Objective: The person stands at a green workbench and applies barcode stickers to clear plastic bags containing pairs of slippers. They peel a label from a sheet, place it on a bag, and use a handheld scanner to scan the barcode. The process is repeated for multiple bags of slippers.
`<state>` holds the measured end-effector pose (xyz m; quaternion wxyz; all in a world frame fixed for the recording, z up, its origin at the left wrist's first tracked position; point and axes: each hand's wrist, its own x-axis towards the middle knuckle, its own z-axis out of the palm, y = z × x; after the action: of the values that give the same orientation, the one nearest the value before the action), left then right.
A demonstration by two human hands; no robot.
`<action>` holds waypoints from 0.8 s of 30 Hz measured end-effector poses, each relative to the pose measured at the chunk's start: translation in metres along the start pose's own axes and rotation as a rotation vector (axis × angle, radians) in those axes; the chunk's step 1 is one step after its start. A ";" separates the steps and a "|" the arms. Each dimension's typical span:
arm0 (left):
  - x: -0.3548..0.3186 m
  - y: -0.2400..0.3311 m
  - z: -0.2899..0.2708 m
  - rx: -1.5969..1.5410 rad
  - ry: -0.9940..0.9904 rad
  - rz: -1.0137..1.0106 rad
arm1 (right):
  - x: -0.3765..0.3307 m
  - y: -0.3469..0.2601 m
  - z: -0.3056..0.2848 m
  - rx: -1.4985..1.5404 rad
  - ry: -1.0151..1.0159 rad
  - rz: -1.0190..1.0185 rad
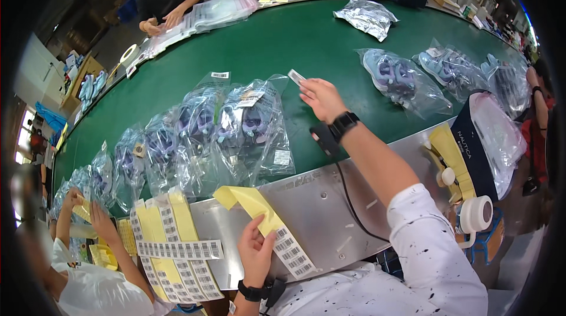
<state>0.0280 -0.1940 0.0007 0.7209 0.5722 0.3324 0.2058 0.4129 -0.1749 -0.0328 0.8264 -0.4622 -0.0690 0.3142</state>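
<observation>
The step in hand looks to be labelling bagged footwear. The right hand [321, 99] has its grip pinched on one end of a small white barcode label [295, 75], held above the green bench [306, 39], just beside the upper right corner of the nearest bagged pair of sneakers [247, 121]. That light blue and purple pair lies in a clear plastic bag, last in a row running along the bench's near edge toward its left end. The bag shows a white sticker [283, 157] toward its lower right corner.

The left hand [256, 254] has its grip closed, thumb against fingers, on the left side of a yellow-backed label strip [289, 248]; the strip lies slantwise over the metal ledge [336, 198] at the bench's near edge, its far end curled.

The next move seems to call for bringing the label over the bag, keeping its adhesive side off the fingers, and pressing it flat where the plastic is least wrinkled. A slack fold could leave the barcode creased. Which spot is meant for it, I cannot tell.
</observation>
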 end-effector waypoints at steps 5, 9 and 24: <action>-0.003 0.004 -0.002 0.066 0.064 -0.045 | 0.030 0.023 0.031 0.147 -0.081 0.148; -0.001 -0.002 -0.003 0.068 0.068 -0.023 | 0.035 0.026 0.039 0.053 -0.084 0.137; 0.002 -0.004 -0.008 0.061 0.059 -0.023 | 0.001 0.008 0.036 -0.880 -0.024 -0.692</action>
<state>0.0230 -0.1883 -0.0045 0.6952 0.5839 0.3663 0.2040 0.3950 -0.1456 -0.0194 0.6097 -0.7104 -0.3505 -0.0286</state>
